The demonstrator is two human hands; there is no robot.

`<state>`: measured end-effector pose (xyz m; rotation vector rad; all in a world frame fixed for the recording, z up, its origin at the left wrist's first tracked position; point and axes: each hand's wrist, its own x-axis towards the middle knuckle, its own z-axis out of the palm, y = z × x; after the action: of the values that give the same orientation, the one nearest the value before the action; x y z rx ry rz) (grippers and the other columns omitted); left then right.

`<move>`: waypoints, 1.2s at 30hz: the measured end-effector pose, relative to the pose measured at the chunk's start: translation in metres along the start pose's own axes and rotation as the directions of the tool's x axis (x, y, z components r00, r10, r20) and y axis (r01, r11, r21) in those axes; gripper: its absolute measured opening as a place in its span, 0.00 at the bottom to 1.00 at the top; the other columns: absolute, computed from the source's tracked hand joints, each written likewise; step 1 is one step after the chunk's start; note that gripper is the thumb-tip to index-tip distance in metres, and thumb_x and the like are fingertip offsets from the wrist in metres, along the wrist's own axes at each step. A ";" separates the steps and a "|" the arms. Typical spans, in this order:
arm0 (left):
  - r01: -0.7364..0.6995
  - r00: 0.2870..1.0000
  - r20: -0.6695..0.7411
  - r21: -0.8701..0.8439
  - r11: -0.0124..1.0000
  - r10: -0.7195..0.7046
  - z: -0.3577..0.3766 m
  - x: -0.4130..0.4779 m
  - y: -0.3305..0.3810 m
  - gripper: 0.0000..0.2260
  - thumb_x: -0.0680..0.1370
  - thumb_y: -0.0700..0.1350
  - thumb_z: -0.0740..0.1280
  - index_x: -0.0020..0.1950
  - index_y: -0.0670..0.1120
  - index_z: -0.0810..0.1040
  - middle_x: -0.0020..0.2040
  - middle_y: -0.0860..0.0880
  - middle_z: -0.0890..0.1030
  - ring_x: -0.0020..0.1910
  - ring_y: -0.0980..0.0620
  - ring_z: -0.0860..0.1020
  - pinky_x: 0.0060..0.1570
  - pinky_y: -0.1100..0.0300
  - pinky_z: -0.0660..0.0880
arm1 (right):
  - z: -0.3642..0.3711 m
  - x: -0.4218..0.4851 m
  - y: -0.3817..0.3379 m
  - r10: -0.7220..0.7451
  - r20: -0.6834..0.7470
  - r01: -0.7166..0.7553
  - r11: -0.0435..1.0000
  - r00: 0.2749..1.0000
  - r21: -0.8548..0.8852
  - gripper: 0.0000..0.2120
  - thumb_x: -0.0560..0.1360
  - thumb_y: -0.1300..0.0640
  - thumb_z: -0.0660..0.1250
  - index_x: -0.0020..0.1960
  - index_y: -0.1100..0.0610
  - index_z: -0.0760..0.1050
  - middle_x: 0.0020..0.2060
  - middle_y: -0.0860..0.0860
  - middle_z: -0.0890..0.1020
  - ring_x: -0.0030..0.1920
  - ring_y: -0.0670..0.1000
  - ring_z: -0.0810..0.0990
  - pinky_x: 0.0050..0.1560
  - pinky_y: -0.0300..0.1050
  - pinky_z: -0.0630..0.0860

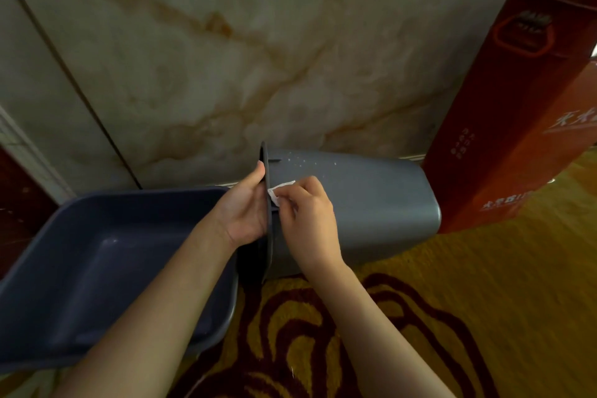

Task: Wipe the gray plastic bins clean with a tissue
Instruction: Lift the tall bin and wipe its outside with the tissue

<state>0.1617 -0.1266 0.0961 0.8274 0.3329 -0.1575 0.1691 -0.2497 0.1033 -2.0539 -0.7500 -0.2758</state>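
Observation:
A gray plastic bin (371, 203) lies on its side on the carpet, its mouth facing left and its base to the right. White specks dot its upper side near the rim. My left hand (245, 207) grips the bin's rim, thumb on the outer edge. My right hand (307, 210) presses a small white tissue (279, 192) against the bin's outer wall just beside the rim. A second gray bin (106, 255), wide and shallow, sits open side up at the left under my left forearm.
A marble wall (226, 58) stands right behind the bins. A tall red carton (504, 126) stands at the right, touching the lying bin's base end. Yellow and dark red patterned carpet (436, 317) covers the floor in front.

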 end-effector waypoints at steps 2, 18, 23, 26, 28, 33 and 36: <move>-0.044 0.999 -0.028 0.015 0.999 0.045 0.002 0.002 -0.001 0.24 0.79 0.57 0.50 0.55 0.42 0.78 0.44 0.45 0.86 0.43 0.50 0.84 0.39 0.59 0.81 | -0.003 -0.004 0.003 -0.026 0.017 0.027 0.999 1.000 -0.045 0.08 0.76 0.62 0.63 0.51 0.60 0.79 0.46 0.55 0.76 0.46 0.53 0.76 0.43 0.46 0.76; -0.084 0.996 -0.028 0.039 0.996 0.085 0.003 0.004 -0.003 0.18 0.80 0.53 0.52 0.54 0.45 0.78 0.45 0.46 0.86 0.45 0.49 0.84 0.40 0.52 0.80 | -0.043 0.017 0.032 0.250 -0.181 -0.251 0.968 0.951 0.018 0.07 0.74 0.62 0.64 0.48 0.59 0.81 0.47 0.58 0.78 0.45 0.55 0.78 0.46 0.45 0.72; -0.083 0.996 0.033 -0.013 0.997 0.083 -0.002 0.000 -0.004 0.20 0.80 0.53 0.51 0.58 0.41 0.75 0.44 0.44 0.86 0.44 0.50 0.84 0.40 0.57 0.80 | -0.007 0.021 0.002 0.054 0.087 -0.054 0.999 0.995 -0.007 0.07 0.74 0.63 0.64 0.48 0.61 0.80 0.47 0.59 0.77 0.45 0.59 0.77 0.43 0.48 0.74; -0.081 0.996 0.025 -0.019 0.997 0.081 -0.002 0.000 -0.003 0.18 0.80 0.52 0.52 0.56 0.44 0.77 0.49 0.44 0.85 0.49 0.48 0.83 0.43 0.52 0.81 | -0.013 0.029 0.017 0.083 -0.009 -0.083 0.995 0.996 -0.049 0.07 0.74 0.63 0.64 0.48 0.61 0.80 0.48 0.60 0.77 0.46 0.61 0.77 0.45 0.51 0.75; -0.070 0.998 -0.005 0.024 0.997 0.070 -0.001 0.000 -0.002 0.18 0.80 0.53 0.53 0.56 0.45 0.78 0.49 0.45 0.85 0.49 0.48 0.83 0.45 0.50 0.79 | -0.025 0.035 0.036 0.146 -0.063 -0.151 0.984 0.987 -0.089 0.07 0.74 0.64 0.64 0.48 0.60 0.80 0.50 0.61 0.77 0.48 0.62 0.77 0.46 0.51 0.74; 0.005 1.000 -0.013 0.080 0.997 -0.004 0.000 0.001 0.007 0.19 0.80 0.53 0.51 0.58 0.45 0.76 0.49 0.46 0.85 0.49 0.48 0.83 0.44 0.50 0.78 | -0.059 0.035 0.077 0.317 -0.205 -0.347 0.928 0.926 -0.138 0.09 0.77 0.60 0.62 0.50 0.61 0.79 0.51 0.60 0.76 0.50 0.60 0.76 0.44 0.44 0.68; 0.042 0.999 -0.011 0.109 0.993 -0.041 0.001 0.001 0.012 0.19 0.80 0.53 0.51 0.56 0.45 0.77 0.46 0.45 0.86 0.47 0.48 0.84 0.44 0.49 0.77 | -0.058 0.015 0.066 0.264 -0.244 -0.304 0.942 0.933 -0.143 0.08 0.76 0.60 0.63 0.50 0.61 0.79 0.50 0.59 0.76 0.47 0.58 0.76 0.45 0.42 0.67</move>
<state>0.1664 -0.1196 0.1047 0.9302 0.3521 -0.2127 0.2264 -0.3182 0.0978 -2.2225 -0.2918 -0.4107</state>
